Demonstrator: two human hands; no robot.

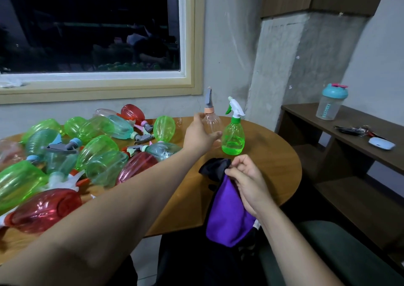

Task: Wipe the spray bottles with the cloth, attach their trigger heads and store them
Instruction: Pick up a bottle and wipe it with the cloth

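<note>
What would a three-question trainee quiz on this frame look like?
1. True or false: the green spray bottle stands upright with its white trigger head attached.
2. The right hand holds: A) a purple cloth B) nothing C) a sponge
3. Fill in: the left hand has its fingers round the ____ spray bottle.

Key: 1 true; 2 A; 3 clear, meaning the clear spray bottle.

Left arm: bare along all the length in view, from wrist to picture edge.
Right arm: bare in the same way, wrist to lower edge.
Left hand: bare.
Right hand: bare, knuckles showing.
Lap clothing: dark, near black; cut and fabric cannot be told.
</note>
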